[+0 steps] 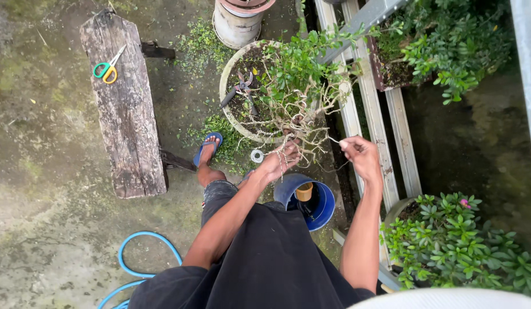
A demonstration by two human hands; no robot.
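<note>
My left hand [280, 161] grips the bare lower branches of the small potted tree [294, 86] in its round pot [226, 80]. My right hand [360, 154] pinches a thin wire [333, 139] beside those branches.

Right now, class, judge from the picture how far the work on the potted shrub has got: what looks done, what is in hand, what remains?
Done: green clippings lie around the pot, and lower branches are bare. In hand: the left hand grips bare twigs while the right hand pinches a thin wire-like strand. Left: the leafy top appears untouched; shears rest in the pot.
</note>
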